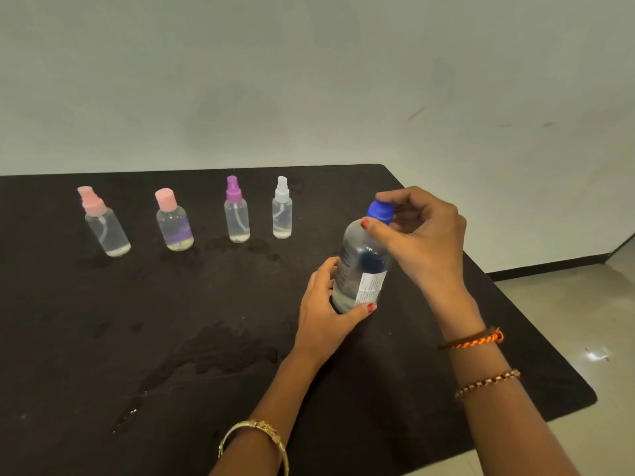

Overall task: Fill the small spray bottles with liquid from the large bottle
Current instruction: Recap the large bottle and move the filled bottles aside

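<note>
On the black table (103, 338), toward its right edge, the left hand (326, 310) wraps the large bottle (360, 269) low down (upright, labelled) while the right hand (422, 235) pinches its blue cap (379, 211). Four small bottles (237, 214) stand behind, capped.

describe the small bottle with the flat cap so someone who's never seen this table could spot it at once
On the black table, four small clear bottles stand in a row along the far side, left of the large bottle held by both hands. Second from the left is the flat-cap bottle. It alone has a plain round pink cap with no spray nozzle, and a purple tint low in its body.
</note>
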